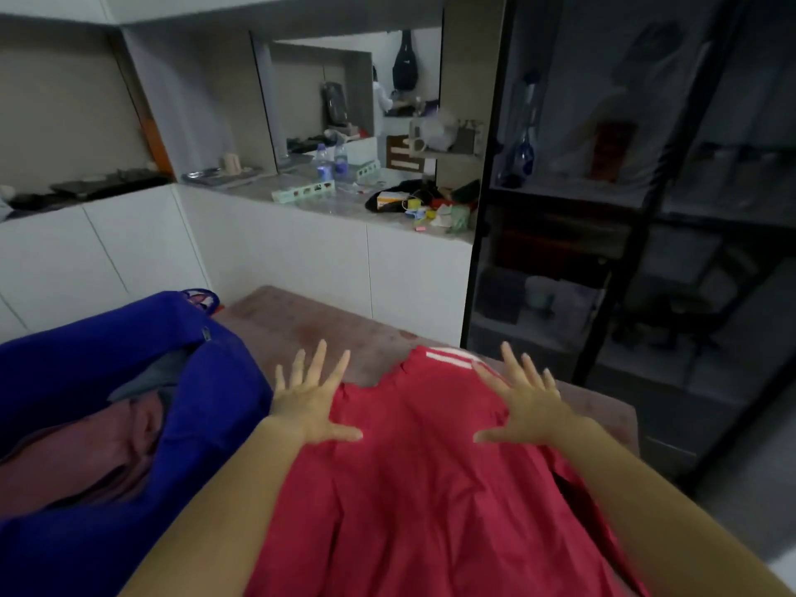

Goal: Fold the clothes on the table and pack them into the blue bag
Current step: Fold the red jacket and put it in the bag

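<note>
A red garment with white stripes at its far end lies spread over the brownish table. My left hand is flat with fingers spread at the garment's left edge, partly over the table. Over the garment's right side, my right hand is spread flat as well. Neither hand holds anything. The blue bag stands open at the left, with a maroon garment and a grey one inside it.
White cabinets with a cluttered counter run behind the table, bearing two water bottles and small items. A dark glass-fronted shelf unit stands at the right. The table's far edge lies just beyond my fingertips.
</note>
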A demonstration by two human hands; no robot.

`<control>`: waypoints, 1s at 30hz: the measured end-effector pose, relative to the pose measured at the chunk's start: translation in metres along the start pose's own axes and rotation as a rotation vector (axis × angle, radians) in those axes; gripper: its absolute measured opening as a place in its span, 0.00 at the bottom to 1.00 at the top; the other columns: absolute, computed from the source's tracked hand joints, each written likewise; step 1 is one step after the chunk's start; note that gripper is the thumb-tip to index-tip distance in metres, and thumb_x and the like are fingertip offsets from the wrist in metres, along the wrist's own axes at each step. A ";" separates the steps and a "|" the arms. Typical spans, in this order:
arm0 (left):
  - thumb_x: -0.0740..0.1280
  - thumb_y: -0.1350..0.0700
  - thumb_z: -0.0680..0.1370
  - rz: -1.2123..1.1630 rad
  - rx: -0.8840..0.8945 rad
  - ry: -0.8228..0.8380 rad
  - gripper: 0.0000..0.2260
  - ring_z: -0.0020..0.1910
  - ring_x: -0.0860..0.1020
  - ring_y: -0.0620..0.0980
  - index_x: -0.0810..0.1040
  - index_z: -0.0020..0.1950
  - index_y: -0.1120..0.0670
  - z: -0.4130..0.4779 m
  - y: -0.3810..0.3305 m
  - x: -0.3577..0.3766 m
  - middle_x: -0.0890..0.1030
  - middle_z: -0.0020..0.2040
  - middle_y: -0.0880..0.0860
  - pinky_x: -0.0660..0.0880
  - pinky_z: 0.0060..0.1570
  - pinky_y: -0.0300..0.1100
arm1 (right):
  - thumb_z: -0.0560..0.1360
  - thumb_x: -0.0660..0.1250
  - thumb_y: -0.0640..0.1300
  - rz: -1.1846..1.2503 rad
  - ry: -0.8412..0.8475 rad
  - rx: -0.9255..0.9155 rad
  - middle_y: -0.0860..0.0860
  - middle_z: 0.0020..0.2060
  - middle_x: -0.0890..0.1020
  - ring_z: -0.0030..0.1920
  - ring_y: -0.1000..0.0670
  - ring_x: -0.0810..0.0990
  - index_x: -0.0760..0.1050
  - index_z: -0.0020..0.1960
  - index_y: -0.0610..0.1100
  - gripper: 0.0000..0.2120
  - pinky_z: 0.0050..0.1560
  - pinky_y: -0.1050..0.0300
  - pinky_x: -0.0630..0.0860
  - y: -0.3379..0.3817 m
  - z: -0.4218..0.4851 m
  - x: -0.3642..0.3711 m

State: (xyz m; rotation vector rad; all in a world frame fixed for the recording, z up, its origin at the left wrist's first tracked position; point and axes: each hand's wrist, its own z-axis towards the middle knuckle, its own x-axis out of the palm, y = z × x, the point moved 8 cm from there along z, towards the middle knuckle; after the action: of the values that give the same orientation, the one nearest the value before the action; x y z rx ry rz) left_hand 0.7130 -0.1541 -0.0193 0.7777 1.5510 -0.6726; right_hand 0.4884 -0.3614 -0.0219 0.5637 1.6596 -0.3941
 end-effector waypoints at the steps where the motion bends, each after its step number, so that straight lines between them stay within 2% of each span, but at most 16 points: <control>1: 0.62 0.23 0.60 -0.031 0.002 0.041 0.55 0.73 0.32 0.61 0.28 0.71 0.39 0.000 -0.006 0.021 0.26 0.73 0.52 0.37 0.70 0.64 | 0.44 0.43 0.85 0.002 0.047 0.003 0.45 0.73 0.29 0.74 0.36 0.36 0.32 0.72 0.66 0.60 0.71 0.33 0.42 0.001 0.001 0.026; 6: 0.48 0.18 0.52 -0.090 0.023 0.256 0.53 0.72 0.30 0.62 0.31 0.71 0.34 -0.010 -0.029 0.124 0.28 0.74 0.50 0.34 0.66 0.70 | 0.48 0.41 0.85 0.041 0.234 0.067 0.47 0.74 0.31 0.74 0.36 0.35 0.33 0.71 0.70 0.54 0.70 0.31 0.39 0.001 -0.007 0.122; 9: 0.42 0.18 0.49 -0.077 0.038 0.304 0.52 0.73 0.31 0.63 0.32 0.70 0.32 -0.006 -0.022 0.161 0.30 0.75 0.48 0.33 0.64 0.71 | 0.48 0.38 0.85 0.006 0.285 0.108 0.50 0.74 0.31 0.75 0.37 0.36 0.34 0.71 0.70 0.53 0.69 0.29 0.39 -0.004 -0.008 0.152; 15: 0.45 0.18 0.56 -0.095 0.052 0.282 0.48 0.73 0.31 0.62 0.34 0.71 0.32 0.003 -0.016 0.170 0.31 0.75 0.48 0.30 0.65 0.68 | 0.52 0.37 0.84 -0.035 0.268 0.164 0.52 0.75 0.33 0.75 0.39 0.36 0.31 0.70 0.70 0.48 0.70 0.31 0.38 -0.008 -0.006 0.165; 17: 0.50 0.21 0.63 -0.043 0.017 0.307 0.44 0.74 0.34 0.63 0.36 0.73 0.34 -0.003 -0.020 0.164 0.34 0.76 0.49 0.32 0.66 0.68 | 0.54 0.36 0.82 -0.062 0.282 0.159 0.50 0.76 0.35 0.75 0.40 0.36 0.33 0.72 0.68 0.48 0.70 0.32 0.38 -0.003 -0.012 0.163; 19: 0.52 0.27 0.72 -0.007 0.009 0.287 0.38 0.75 0.38 0.64 0.38 0.75 0.37 -0.019 -0.033 0.154 0.38 0.77 0.51 0.37 0.68 0.68 | 0.53 0.28 0.80 -0.046 0.262 0.122 0.48 0.76 0.37 0.76 0.41 0.38 0.36 0.74 0.65 0.50 0.72 0.34 0.40 0.008 -0.029 0.164; 22: 0.56 0.34 0.76 -0.098 0.034 0.214 0.36 0.75 0.41 0.64 0.40 0.76 0.42 -0.076 -0.061 0.146 0.41 0.78 0.53 0.42 0.71 0.65 | 0.51 0.20 0.79 0.046 0.181 0.069 0.48 0.77 0.43 0.77 0.45 0.42 0.43 0.75 0.63 0.55 0.74 0.43 0.44 0.007 -0.081 0.169; 24: 0.59 0.36 0.75 -0.171 0.055 0.167 0.39 0.76 0.42 0.63 0.38 0.76 0.43 -0.128 -0.074 0.147 0.40 0.78 0.55 0.44 0.72 0.60 | 0.58 0.24 0.78 0.103 0.118 0.065 0.46 0.77 0.49 0.77 0.45 0.48 0.49 0.75 0.61 0.50 0.74 0.46 0.50 -0.009 -0.121 0.170; 27: 0.65 0.41 0.74 -0.400 0.015 0.063 0.44 0.76 0.41 0.59 0.34 0.74 0.44 -0.205 -0.082 0.152 0.35 0.77 0.56 0.44 0.73 0.49 | 0.73 0.43 0.72 0.174 -0.069 0.095 0.40 0.73 0.63 0.71 0.39 0.64 0.61 0.73 0.56 0.35 0.67 0.41 0.66 -0.041 -0.178 0.171; 30: 0.69 0.45 0.73 -0.600 -0.057 0.044 0.45 0.77 0.43 0.54 0.36 0.74 0.43 -0.272 -0.089 0.170 0.34 0.76 0.53 0.46 0.73 0.41 | 0.74 0.58 0.62 0.334 -0.186 0.169 0.42 0.69 0.66 0.67 0.39 0.67 0.63 0.72 0.54 0.29 0.65 0.42 0.69 -0.063 -0.227 0.183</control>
State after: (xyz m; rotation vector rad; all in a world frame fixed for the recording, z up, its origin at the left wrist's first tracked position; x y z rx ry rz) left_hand 0.4676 0.0232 -0.1570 0.2736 1.8501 -1.0425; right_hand 0.2483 -0.2619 -0.1683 0.8878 1.3319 -0.3313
